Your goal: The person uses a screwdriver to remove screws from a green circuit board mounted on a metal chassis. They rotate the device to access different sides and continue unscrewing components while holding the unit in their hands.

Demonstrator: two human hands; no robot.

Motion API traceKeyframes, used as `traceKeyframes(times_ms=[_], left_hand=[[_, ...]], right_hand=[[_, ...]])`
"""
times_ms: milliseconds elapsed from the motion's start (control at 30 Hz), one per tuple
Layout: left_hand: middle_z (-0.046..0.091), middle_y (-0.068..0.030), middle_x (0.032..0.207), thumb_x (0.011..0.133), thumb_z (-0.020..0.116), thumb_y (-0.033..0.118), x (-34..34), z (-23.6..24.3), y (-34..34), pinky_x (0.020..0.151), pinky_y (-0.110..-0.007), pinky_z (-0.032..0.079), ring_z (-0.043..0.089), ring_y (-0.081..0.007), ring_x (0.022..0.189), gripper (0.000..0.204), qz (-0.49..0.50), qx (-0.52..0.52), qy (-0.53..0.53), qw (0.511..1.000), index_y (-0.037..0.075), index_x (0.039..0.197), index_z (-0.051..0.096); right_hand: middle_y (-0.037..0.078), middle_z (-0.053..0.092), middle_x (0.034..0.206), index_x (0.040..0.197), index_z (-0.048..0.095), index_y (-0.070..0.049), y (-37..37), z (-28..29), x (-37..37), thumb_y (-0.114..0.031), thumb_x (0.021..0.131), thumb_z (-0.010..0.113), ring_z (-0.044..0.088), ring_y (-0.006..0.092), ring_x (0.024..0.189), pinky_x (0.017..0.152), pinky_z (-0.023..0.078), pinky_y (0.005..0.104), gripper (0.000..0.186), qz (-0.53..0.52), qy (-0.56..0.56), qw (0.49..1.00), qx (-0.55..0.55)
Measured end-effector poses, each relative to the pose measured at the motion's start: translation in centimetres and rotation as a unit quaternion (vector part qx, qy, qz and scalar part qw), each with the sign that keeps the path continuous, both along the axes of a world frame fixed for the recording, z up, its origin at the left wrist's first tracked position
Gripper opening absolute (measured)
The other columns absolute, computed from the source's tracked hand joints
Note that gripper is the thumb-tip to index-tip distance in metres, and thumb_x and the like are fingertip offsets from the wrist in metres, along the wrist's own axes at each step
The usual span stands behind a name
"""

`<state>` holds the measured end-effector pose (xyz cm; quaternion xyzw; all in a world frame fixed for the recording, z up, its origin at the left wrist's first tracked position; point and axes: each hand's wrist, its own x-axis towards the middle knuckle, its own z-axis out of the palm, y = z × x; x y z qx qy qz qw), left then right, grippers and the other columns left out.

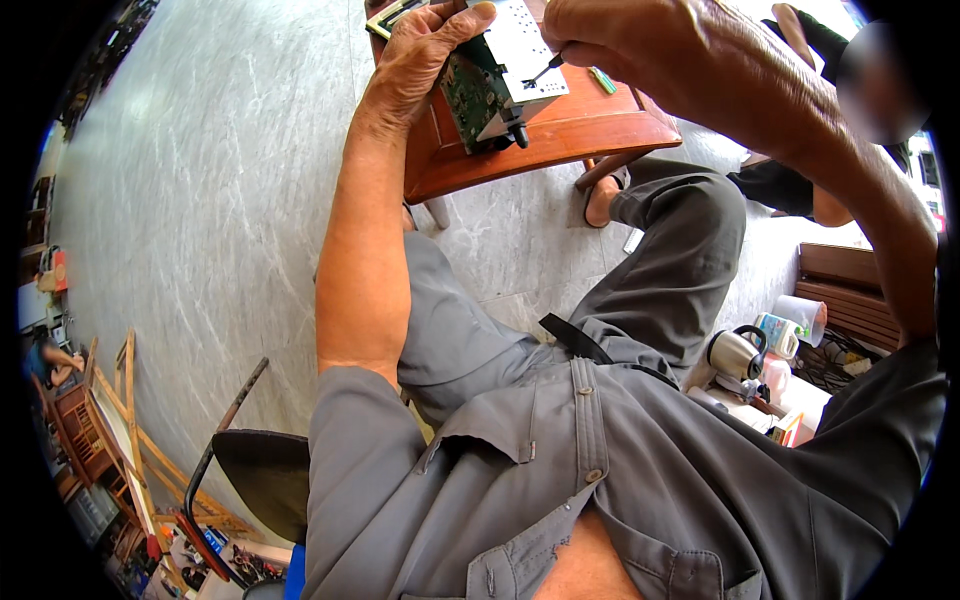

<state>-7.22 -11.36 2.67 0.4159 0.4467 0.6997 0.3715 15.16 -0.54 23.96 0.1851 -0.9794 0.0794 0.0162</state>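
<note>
At the top of the view, my left hand (412,58) grips a boxy electronic unit by its left side, thumb over the upper edge. The unit has a white perforated metal plate (512,45), a green circuit board (470,92) along its side and a black knob (518,135) at its near end. It is held tilted over a reddish-brown wooden table (600,132). My right hand (600,35) is closed round a thin dark tool (547,68), whose tip touches the plate near a small dark opening. The tool's handle is mostly hidden by the fingers.
A small green object (603,80) lies on the table. Another person (800,185) sits at the far right. By my right side stand a steel kettle (735,353), a white jug (777,335) and a clear plastic cup (803,315). A chair (262,480) and wooden frames (130,420) are at left.
</note>
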Motion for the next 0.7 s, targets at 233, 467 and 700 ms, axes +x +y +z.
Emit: traceKeyframes(times_ms=[233,467,700], left_hand=[[0.068,0.0054,0.1,0.098,0.073,0.035,1.2,1.7,-0.5,0.081,-0.024,0.046,0.059,-0.0046,0.089,0.031,-0.006,-0.038,-0.043,0.998,0.01,0.117,0.071],[0.07,0.0055,0.104,0.098,0.073,0.031,1.9,1.6,0.5,0.082,-0.024,0.048,0.061,-0.0051,0.092,0.033,0.043,0.029,-0.001,0.999,0.009,0.123,0.069],[0.07,0.0054,0.101,0.098,0.074,0.029,1.9,2.0,0.0,0.076,-0.022,0.05,0.063,-0.0039,0.086,0.031,0.012,-0.02,-0.054,0.998,0.011,0.122,0.07]], right_hand=[[0.017,0.073,0.084,0.106,0.069,0.005,-1.6,-0.5,-0.6,-0.013,0.099,0.065,0.072,0.0255,0.073,0.065,0.055,0.0386,0.02,-0.187,-0.026,0.969,-0.158],[0.019,0.07,0.077,0.101,0.069,0.006,-1.1,-1.7,-0.6,-0.024,0.101,0.066,0.069,0.0268,0.067,0.064,0.053,0.0392,0.03,-0.222,-0.001,0.962,-0.158],[0.012,0.059,0.063,0.082,0.063,0.004,-2.9,1.5,0.0,-0.032,0.103,0.065,0.06,0.024,0.056,0.06,0.047,0.0417,0.042,-0.271,-0.075,0.96,0.0]])
